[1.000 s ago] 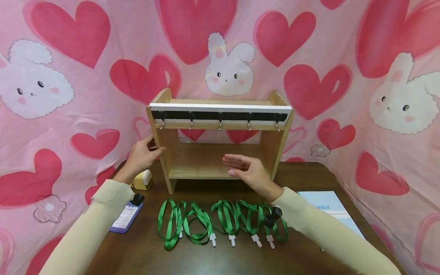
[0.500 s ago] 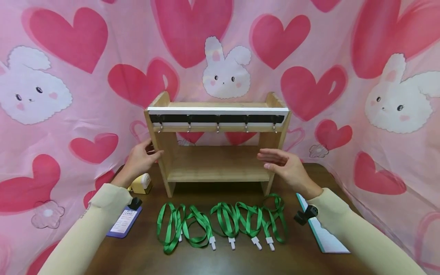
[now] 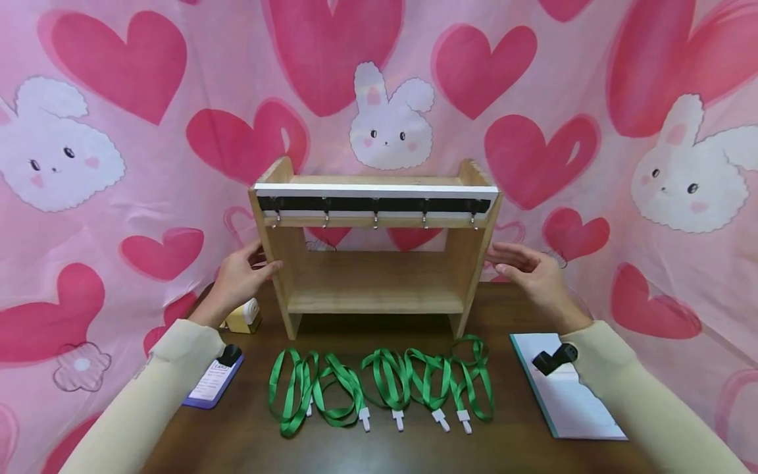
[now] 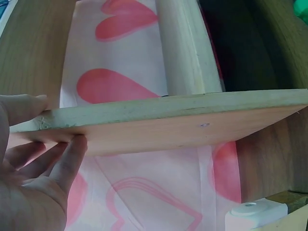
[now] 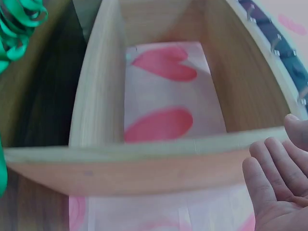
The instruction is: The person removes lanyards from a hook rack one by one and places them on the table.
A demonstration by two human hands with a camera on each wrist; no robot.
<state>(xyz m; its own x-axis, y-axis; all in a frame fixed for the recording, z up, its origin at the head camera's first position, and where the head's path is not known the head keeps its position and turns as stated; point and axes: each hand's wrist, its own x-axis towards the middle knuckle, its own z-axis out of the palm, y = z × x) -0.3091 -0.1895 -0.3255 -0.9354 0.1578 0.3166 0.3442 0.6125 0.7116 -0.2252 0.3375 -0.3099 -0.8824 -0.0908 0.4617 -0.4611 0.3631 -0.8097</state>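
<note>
A small wooden shelf (image 3: 367,280) stands upright on the table, a black strip (image 3: 349,205) with several metal hooks along its upper front. My left hand (image 3: 239,271) grips its left side panel. In the left wrist view, the thumb of that hand (image 4: 38,178) lies at the panel's edge and the fingertips touch its outer face. Beside the right side panel is my right hand (image 3: 535,275), fingers fairly straight and holding nothing. The right wrist view has this hand (image 5: 281,180) close to the panel's edge; whether it touches cannot be told.
Several green lanyards (image 3: 287,429) with white clips lie in a row before the shelf. A purple-edged card holder (image 3: 210,387) and a yellow-and-white object (image 3: 244,319) lie at left. A white booklet (image 3: 568,401) is at right. A pink heart-print cloth (image 3: 450,138) hangs behind.
My right hand has moved rightward from in front of the shelf to beside its right panel, and the booklet shows more. The left hand has stayed at the left panel.
</note>
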